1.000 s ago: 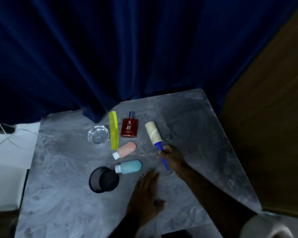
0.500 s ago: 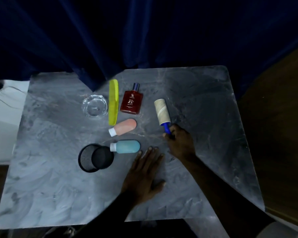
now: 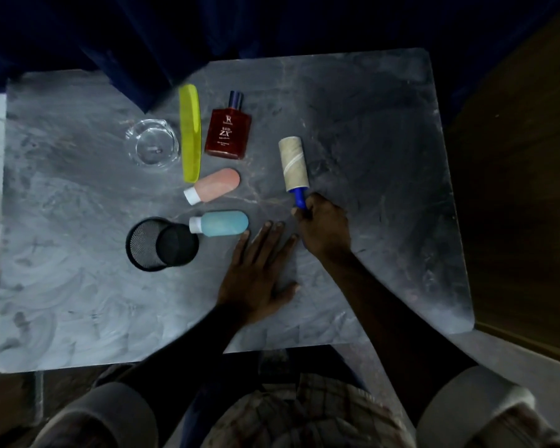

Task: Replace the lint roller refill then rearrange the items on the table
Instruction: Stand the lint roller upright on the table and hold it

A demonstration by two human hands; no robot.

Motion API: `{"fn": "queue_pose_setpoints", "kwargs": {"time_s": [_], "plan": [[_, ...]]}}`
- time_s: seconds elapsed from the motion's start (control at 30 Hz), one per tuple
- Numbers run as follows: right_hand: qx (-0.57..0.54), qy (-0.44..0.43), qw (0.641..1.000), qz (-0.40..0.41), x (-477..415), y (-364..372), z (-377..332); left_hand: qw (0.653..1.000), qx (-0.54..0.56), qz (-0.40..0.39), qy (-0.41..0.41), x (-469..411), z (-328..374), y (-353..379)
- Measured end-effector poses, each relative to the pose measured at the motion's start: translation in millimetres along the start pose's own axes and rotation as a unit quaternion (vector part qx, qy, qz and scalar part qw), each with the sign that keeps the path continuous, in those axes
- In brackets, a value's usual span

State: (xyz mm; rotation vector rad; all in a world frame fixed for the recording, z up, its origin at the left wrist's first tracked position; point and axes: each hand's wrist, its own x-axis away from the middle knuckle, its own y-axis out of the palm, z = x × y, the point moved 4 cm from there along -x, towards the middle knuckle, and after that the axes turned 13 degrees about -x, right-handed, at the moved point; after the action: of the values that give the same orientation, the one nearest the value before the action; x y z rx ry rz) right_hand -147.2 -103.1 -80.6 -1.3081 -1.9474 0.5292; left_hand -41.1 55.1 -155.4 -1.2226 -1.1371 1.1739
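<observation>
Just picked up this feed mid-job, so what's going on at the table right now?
A person sits at a grey table. Their right hand grips the blue handle of a lint roller whose roll looks like bare cardboard, lying on the tabletop. The left hand rests flat, holding nothing. A comb, red perfume bottle, glass dish, pink and blue tubes and a tipped mesh cup lie untouched. No fresh refill is visible.

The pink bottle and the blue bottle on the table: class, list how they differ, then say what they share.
1. Colour: the pink bottle is salmon pink; the blue bottle is light blue.
2. Pose: the pink bottle lies slanted, cap end nearer the person; the blue bottle lies almost level.
3. Neighbours: the pink bottle's cap sits by the yellow comb; the blue bottle's cap meets the black mesh cup.

Shared: both lie flat, white caps pointing left.
</observation>
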Motion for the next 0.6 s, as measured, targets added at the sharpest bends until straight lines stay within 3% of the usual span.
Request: {"fn": "queue_pose_setpoints", "kwargs": {"time_s": [0.6], "plan": [[-0.056, 0.126, 0.984, 0.11, -12.8, -84.2, 92.4, 1.0, -0.007, 0.015, 0.001, -0.4, -1.8, 1.2]]}}
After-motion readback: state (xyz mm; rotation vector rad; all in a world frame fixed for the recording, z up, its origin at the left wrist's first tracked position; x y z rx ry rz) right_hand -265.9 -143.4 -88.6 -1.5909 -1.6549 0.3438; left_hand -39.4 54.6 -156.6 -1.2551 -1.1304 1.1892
